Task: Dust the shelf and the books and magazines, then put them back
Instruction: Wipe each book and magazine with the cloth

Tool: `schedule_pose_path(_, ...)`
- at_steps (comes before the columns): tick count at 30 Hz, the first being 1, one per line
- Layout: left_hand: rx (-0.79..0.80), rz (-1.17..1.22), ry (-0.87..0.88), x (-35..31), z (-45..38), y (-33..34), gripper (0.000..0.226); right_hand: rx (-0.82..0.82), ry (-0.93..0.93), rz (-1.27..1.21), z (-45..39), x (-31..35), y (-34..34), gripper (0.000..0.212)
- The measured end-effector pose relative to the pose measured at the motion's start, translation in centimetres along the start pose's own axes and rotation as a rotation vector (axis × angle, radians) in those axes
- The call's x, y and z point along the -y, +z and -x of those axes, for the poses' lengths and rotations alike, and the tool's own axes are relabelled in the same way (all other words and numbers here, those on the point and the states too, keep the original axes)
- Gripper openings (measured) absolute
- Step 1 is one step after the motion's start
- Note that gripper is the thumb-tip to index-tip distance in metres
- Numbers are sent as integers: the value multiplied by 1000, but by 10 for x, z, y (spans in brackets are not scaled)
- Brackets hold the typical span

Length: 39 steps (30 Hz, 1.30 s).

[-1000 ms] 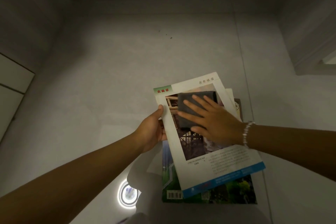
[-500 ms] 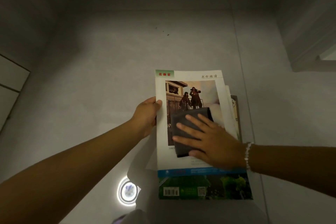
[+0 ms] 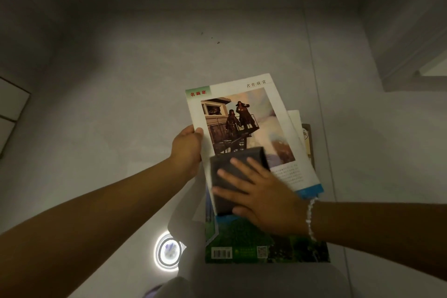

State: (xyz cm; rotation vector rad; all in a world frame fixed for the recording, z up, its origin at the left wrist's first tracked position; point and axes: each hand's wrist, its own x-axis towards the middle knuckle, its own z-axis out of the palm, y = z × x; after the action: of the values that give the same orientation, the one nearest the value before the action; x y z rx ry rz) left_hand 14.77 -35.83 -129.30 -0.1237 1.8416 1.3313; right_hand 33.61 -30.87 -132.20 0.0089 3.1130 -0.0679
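Left hand (image 3: 187, 150): grips the top magazine's (image 3: 244, 133) left edge.
Right hand (image 3: 263, 195): fingers flat, pressing a grey cloth (image 3: 226, 178) onto its cover.
Beneath: more magazines (image 3: 254, 244), stacked.

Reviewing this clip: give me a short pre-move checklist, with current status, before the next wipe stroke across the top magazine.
1. Left hand steadies the top magazine by its left edge: ok.
2. Grey cloth lies flat on the cover: ok.
3. Right hand presses the cloth with straight fingers: ok.
4. Upper part of the cover is free for the stroke: ok.
5. Stack beneath, green magazine included, squared up: not ok, edges fan out.
6. Dust left on the cover: cannot tell.
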Motion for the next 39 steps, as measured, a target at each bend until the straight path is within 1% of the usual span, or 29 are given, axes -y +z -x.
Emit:
schedule_pose_path(2,9,-14,11,-1,1,0,21,27,-93,-30,2,-1,2,51)
schedule_pose_path(4,18,-36,21,-1,3,-2,21,35,-91,-5,8,-24,1,51)
schedule_pose_path(8,14,-36,11,-2,3,-3,26,58,173,9,27,-82,-1,52)
schedule_pose_path(9,12,-25,9,-2,2,-3,24,67,230,0,30,-86,-1,53)
schedule_pose_path(11,3,-13,6,-1,2,-3,21,37,313,-18,32,-73,1,53)
schedule_pose_path(12,-4,-18,5,0,3,-3,22,25,310,-26,34,-60,2,52)
schedule_pose_path(14,-5,-36,10,0,4,-3,26,16,169,-20,40,-36,6,50)
schedule_pose_path(16,1,-49,18,-1,4,-4,29,41,-4,-28,48,-30,3,50)
schedule_pose_path(18,6,-64,24,-2,4,-4,30,49,-89,-26,51,-47,1,50)
schedule_pose_path(19,8,-72,27,-2,4,-5,30,54,-91,-18,51,-58,0,50)
schedule_pose_path(22,11,-87,25,-3,3,-5,30,70,30,-19,43,-88,-1,51)
schedule_pose_path(26,-3,-92,7,-5,1,-4,31,121,196,-56,22,-96,-5,55)
schedule_pose_path(29,-20,-94,-4,-5,-1,-4,33,132,309,-120,5,-96,-7,62)
schedule_pose_path(33,-12,-106,24,-5,1,-5,33,115,386,-159,-16,-104,-12,77)
schedule_pose_path(35,28,-76,19,-5,4,-8,31,142,421,-176,-23,-103,-16,75)
schedule_pose_path(36,70,-21,7,-7,6,-12,30,131,431,-177,-27,-99,-19,71)
schedule_pose_path(38,212,91,-36,-13,10,-14,28,90,467,-187,-27,-95,-23,58)
schedule_pose_path(39,285,97,-53,-17,12,-14,28,64,482,-188,-26,-94,-26,54)
